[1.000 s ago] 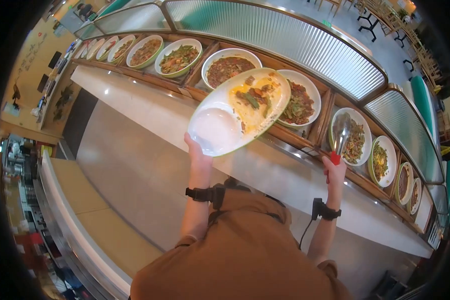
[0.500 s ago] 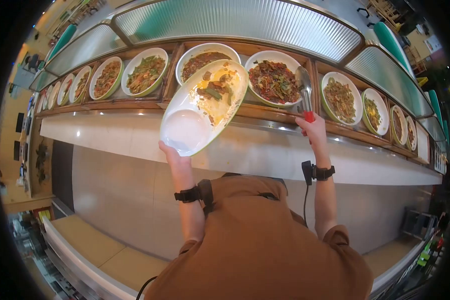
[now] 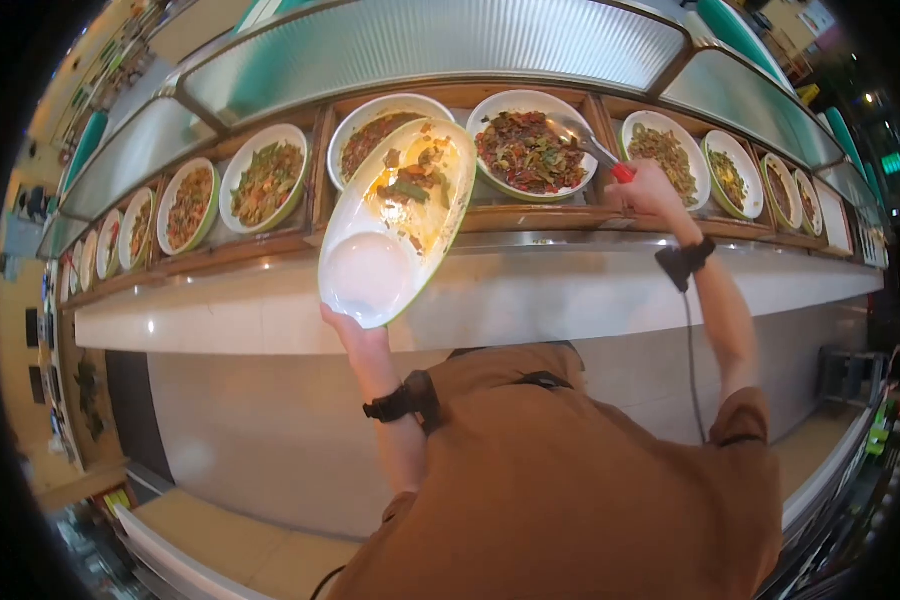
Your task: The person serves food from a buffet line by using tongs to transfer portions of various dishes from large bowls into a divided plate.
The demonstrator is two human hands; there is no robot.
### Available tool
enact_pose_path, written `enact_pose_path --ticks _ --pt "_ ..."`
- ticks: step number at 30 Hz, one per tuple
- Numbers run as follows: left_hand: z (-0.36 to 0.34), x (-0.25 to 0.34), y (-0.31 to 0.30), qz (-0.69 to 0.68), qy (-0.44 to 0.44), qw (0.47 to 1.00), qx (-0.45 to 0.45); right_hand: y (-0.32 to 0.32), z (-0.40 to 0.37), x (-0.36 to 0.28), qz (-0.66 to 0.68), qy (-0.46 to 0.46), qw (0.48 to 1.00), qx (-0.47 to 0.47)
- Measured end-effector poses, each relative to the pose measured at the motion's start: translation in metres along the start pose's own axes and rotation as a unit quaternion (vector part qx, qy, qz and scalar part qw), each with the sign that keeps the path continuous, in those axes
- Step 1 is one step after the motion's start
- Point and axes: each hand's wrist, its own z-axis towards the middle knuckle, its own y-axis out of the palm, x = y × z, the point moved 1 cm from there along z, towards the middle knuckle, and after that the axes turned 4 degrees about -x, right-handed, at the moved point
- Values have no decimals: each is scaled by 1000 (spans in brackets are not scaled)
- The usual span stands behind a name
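My left hand (image 3: 358, 338) grips the near end of a white oval plate (image 3: 365, 272) with a green outside. Its far part carries a little oily food (image 3: 415, 185) with brown pieces and something green; a round hollow at the near end looks bare. The plate is raised over the counter and partly covers a bowl of brown stew (image 3: 370, 145). Closed round a red handle, my right hand (image 3: 652, 190) holds a metal serving spoon (image 3: 592, 145). The spoon's head rests in or just over a bowl of dark red and green stir-fry (image 3: 532, 155).
More bowls of cooked food, such as a green-bean dish (image 3: 265, 178) and a shredded dish (image 3: 665, 165), line the wooden rack (image 3: 530, 218) on both sides. A ribbed glass guard (image 3: 440, 60) stands behind them. The white counter edge (image 3: 220, 315) runs in front of me.
My right hand has moved forward and right, and the spoon has swung from the bowl's right edge to over its food. The plate has shifted slightly in view, still in my left hand.
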Motion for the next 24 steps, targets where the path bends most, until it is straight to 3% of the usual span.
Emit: enact_pose_path --ticks 1,2,4,7,10,12,14,17,22,24 --pt "3 -2 -3 -9 -9 1000 -1 -15 3 -13 -52 41 997 -29" --pt "4 -4 -7 19 12 1000 -6 -24 7 -17 -115 23 993 -28" --pt "1 -6 -11 75 56 995 -14 -32 15 -14 -230 -31 971 62" --pt "-2 7 -2 68 -20 997 -39 -45 32 -17 -328 -147 929 91" --pt "-26 2 -2 344 187 911 -129 -46 44 -26 -393 -163 903 58" --pt "-1 4 -16 193 84 973 -94 -41 45 -32 -389 -159 906 46" --pt "21 4 -37 153 53 982 -100 -33 47 -34 -391 -150 907 35" --pt "23 1 -43 205 101 962 -147 -19 46 -34 -373 -152 915 26" --pt "17 -5 -24 107 62 988 -87 -19 39 -25 -269 -83 959 26" --pt "21 -7 -28 168 97 976 -99 -25 36 -24 -233 -28 972 -6"
